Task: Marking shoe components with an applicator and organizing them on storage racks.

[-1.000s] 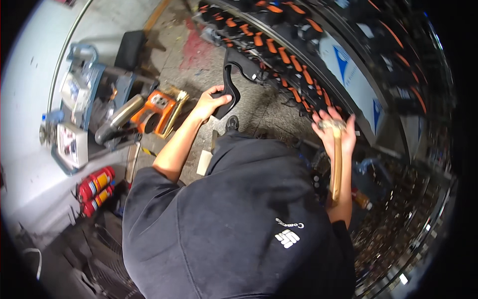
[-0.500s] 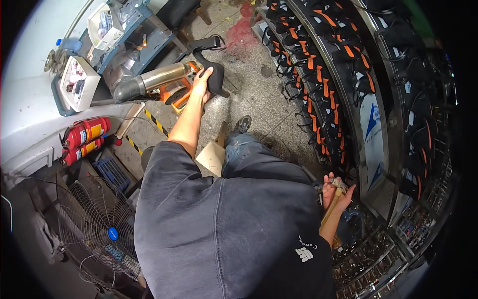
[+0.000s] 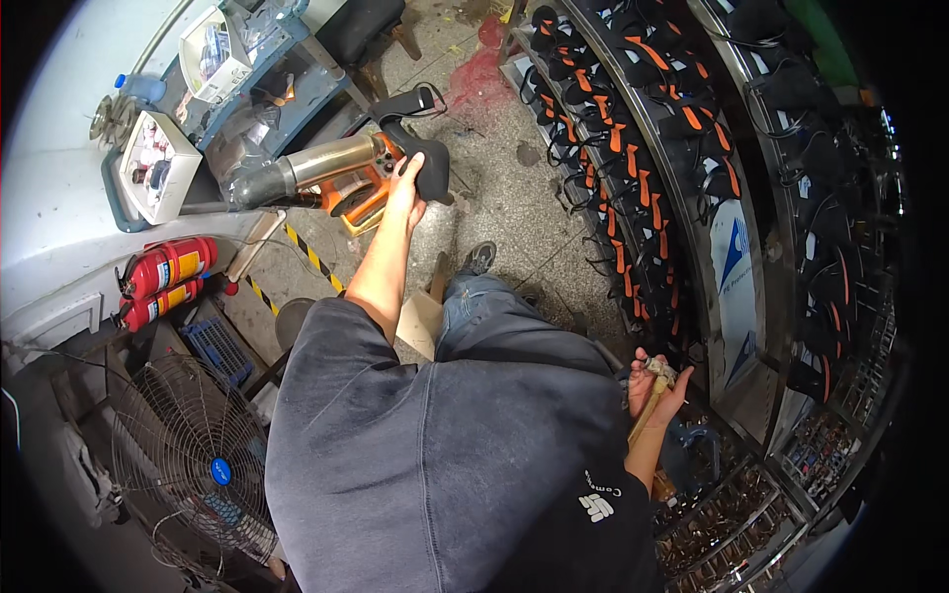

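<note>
Out in front, my left hand is closed around a black shoe, thumb on top of it; a black strap sticks out at its far end. Right beside the shoe is an orange hot-air blower with a wide metal pipe, and I cannot tell whether they touch. Low on the right side, my right hand is palm up with curled fingers. It cradles a hammer-like tool with a tan handle along the palm and a grimy metal head at the fingers.
Racks of black shoes with orange parts line the right. On the left are a blue bench with white boxes, red fire extinguishers and a wire-caged fan. A pale block-like piece is beside my leg.
My left hand and the shoe have shifted slightly right and away from the metal pipe. My right hand has moved a little left, still with the hammer-like tool.
</note>
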Demonstrator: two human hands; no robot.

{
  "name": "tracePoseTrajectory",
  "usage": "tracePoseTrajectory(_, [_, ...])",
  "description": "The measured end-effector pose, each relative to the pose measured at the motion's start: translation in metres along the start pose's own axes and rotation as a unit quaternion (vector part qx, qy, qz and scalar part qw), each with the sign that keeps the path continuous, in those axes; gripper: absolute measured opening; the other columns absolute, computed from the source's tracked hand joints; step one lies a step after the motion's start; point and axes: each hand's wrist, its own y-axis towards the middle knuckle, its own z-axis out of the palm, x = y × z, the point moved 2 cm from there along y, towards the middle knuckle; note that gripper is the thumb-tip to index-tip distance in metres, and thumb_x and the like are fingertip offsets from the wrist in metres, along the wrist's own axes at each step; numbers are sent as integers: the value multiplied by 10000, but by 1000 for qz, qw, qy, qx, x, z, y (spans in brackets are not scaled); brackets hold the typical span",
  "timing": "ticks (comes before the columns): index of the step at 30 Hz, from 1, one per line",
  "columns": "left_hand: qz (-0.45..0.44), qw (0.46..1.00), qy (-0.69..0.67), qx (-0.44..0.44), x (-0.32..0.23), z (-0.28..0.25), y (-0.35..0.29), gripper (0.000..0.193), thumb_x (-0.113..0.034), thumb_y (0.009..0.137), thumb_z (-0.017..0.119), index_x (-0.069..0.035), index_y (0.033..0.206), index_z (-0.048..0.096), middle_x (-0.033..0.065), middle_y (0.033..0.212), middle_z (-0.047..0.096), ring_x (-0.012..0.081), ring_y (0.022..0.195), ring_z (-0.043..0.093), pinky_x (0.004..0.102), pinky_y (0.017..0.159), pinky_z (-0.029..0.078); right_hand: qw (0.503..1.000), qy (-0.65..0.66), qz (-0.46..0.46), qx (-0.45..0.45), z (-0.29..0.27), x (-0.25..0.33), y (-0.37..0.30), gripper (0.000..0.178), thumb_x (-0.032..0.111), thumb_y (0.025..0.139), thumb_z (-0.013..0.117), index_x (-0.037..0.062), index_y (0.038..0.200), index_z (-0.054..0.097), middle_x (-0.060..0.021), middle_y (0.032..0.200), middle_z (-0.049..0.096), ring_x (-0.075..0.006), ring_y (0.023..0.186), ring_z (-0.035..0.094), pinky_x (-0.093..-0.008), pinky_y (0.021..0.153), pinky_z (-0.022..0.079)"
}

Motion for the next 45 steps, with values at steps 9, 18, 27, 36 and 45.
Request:
tracePoseTrajectory(9, [15, 1000, -2, 0, 13, -2, -2, 520, -198, 941, 735, 29, 1346, 500, 160, 1183, 647, 212, 1006, 649, 312, 880, 544, 1000, 3, 13, -5, -3, -5, -3, 665, 665, 991, 478, 33, 1106, 651, -280, 1206, 616, -361, 895, 644, -387, 783, 555])
tracePoseTrajectory(18, [13, 1000, -5, -20, 10, 3, -4, 512, -196, 932, 746, 21, 1333, 513, 159, 1175, 656, 212, 990, 659, 313, 862, 552, 1000, 5, 27, 12, -7, -4, -2, 646, 655, 988, 496, 40, 1105, 653, -267, 1187, 619, -360, 893, 639, -391, 786, 553])
tracePoseTrajectory(27, [-2, 1000, -18, -21, 2, 7, 0, 434, -251, 962, 707, -1, 1289, 569, 153, 1145, 684, 209, 940, 679, 323, 806, 574, 999, 9, 32, 19, -12, -2, 0, 634, 634, 995, 503, 27, 1106, 645, -261, 1183, 609, -353, 891, 638, -383, 801, 560])
tracePoseTrajectory(36, [-8, 999, -41, -29, 2, 6, 3, 532, -343, 950, 722, 21, 1312, 580, 174, 1221, 684, 251, 1013, 695, 348, 885, 568, 999, 9, 42, 27, -9, 3, 4, 617, 597, 1008, 505, 4, 1127, 628, -260, 1208, 581, -348, 890, 659, -364, 784, 574])
tracePoseTrajectory(45, [-38, 995, -89, -19, 0, 9, 4, 540, -341, 952, 720, 26, 1319, 568, 182, 1214, 682, 261, 994, 701, 350, 886, 578, 998, -48, 37, -30, -7, 7, 13, 526, 500, 1034, 489, 1, 1126, 628, -235, 1028, 642, -349, 787, 670, -373, 730, 583])
